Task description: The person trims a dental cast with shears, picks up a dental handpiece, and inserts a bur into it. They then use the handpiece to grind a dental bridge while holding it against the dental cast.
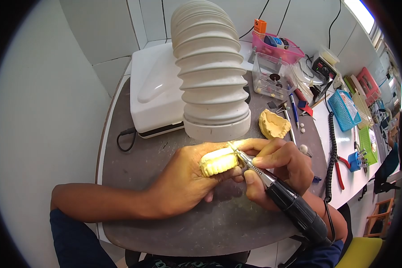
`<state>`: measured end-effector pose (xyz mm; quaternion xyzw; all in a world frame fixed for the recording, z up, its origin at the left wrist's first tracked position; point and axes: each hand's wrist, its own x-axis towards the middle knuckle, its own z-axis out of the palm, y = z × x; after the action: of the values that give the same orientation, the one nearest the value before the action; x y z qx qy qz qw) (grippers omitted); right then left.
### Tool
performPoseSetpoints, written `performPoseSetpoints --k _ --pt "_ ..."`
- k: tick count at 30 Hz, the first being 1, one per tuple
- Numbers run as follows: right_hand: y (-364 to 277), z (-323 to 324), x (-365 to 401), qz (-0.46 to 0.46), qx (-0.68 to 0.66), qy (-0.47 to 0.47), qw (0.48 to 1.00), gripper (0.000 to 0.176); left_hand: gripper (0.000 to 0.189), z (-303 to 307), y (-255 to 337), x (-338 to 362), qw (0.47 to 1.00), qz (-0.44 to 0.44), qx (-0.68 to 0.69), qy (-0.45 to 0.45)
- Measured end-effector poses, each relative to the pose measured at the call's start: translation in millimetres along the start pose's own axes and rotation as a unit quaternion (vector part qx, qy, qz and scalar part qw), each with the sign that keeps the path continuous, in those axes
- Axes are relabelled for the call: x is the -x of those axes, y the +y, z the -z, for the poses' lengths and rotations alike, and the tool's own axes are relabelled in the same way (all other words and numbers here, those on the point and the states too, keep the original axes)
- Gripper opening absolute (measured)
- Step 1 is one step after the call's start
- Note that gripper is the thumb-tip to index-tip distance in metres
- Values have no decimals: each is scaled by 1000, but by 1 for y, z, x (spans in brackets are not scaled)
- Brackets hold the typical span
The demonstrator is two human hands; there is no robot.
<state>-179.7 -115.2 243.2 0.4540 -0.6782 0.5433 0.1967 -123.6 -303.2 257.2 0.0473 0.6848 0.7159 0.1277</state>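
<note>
— The tooth cast (218,163) at centre frame?
— Pale yellow plaster by the look, matt and chalky, like the second cast (274,124) up and to the right of it.
— And the handpiece (285,199)?
— Shiny knurled metal at the nose, matt black plastic behind.
— The ribbed hose (210,67) at top centre?
— Off-white plastic, dull. The white box (154,89) left of it is smooth, glossy plastic.
— The tabletop (201,228)?
— Grey, matt, scuffed and dusty.

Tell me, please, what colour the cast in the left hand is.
The cast is pale yellow, head view.

no readable text, labels unclear
</note>
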Motion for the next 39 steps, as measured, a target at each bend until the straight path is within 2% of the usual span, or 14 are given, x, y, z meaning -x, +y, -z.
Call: performPoseSetpoints --k 3,12,17,20,39 --pt "3 -1 -3 43 1 -9 999 28 32 1 0 0 1000 5 12 -1" --pt "0 -1 -5 66 18 -16 998 29 30 2 9 2 999 34 20 -13" --pt "2 -1 -4 52 10 -9 999 29 28 2 7 2 999 27 30 -8" --pt "2 -1 -5 57 8 -12 998 29 28 4 9 1 998 54 -3 -15" --pt "6 1 -3 62 15 -5 998 28 28 4 6 0 999 35 31 -21"
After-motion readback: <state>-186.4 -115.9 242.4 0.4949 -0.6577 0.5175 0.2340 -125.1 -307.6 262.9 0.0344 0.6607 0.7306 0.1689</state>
